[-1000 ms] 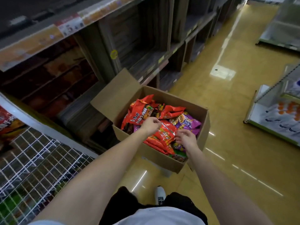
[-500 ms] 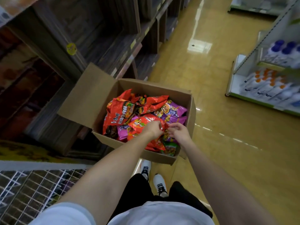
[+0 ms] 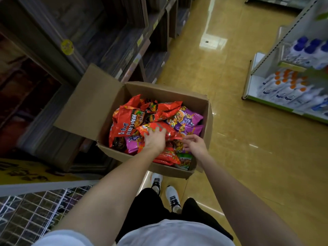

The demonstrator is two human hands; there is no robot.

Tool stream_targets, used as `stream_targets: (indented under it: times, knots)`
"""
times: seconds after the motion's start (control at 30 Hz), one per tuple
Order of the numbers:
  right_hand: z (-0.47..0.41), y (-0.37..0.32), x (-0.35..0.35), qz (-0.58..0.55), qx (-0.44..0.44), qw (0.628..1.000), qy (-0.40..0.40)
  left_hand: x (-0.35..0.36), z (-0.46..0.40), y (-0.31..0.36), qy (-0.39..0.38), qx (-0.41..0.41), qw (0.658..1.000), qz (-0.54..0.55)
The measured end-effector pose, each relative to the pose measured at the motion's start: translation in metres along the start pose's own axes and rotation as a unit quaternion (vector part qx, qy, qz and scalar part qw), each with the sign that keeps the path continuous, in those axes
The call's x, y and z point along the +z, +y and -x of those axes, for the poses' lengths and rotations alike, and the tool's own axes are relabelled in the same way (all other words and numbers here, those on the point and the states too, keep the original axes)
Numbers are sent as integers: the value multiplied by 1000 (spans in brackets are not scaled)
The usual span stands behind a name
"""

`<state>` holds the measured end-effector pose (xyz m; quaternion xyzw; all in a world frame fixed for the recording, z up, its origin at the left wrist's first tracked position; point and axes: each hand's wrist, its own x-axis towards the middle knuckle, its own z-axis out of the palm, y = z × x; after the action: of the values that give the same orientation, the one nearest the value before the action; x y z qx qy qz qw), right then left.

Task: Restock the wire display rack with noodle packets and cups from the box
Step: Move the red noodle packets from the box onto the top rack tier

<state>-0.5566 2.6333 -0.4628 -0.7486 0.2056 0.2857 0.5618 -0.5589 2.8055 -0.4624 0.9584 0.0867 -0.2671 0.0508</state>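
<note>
- Head view: we have both hands down in the open brown cardboard box [image 3: 191, 102] on the glossy yellow floor [image 3: 230, 139], which is full of red and purple noodle packets [image 3: 131, 119].
- Left hand [image 3: 155, 139] lies flat, fingers spread, on a crumpled red foil noodle packet [image 3: 160, 128]; no closed grip on it.
- Right hand [image 3: 194, 143] hovers beside it, fingers loosely curled, holding nothing.
- White wire display rack [image 3: 33, 212] sits lower left, well apart from the box.
- Step: picking from the box. Next we likely need a proper grip, then a carry left to the rack.

wire rack [image 3: 32, 217] cropped, shelf bottles [image 3: 291, 86] blurred, perhaps detergent
</note>
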Motion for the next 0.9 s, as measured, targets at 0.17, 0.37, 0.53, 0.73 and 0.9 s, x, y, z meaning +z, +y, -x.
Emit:
stream_targets:
  times: [0.17,0.37,0.53,0.73,0.9]
  knots:
    - [5,-16,9,-10,-9,1000,-23,-32,12,-33,86,-14,969,230]
    - [20,-39,24,11,-45,995,-90,-59,47,-79,205,-86,839,498]
    - [35,-66,57,-21,-61,979,-192,-76,100,-101,198,-103,711,666]
    - [81,-95,112,-158,-51,936,-310,-78,160,-132,178,-103,605,769]
    - [114,-98,152,-98,-120,970,-185,-73,201,-170,168,-118,604,770]
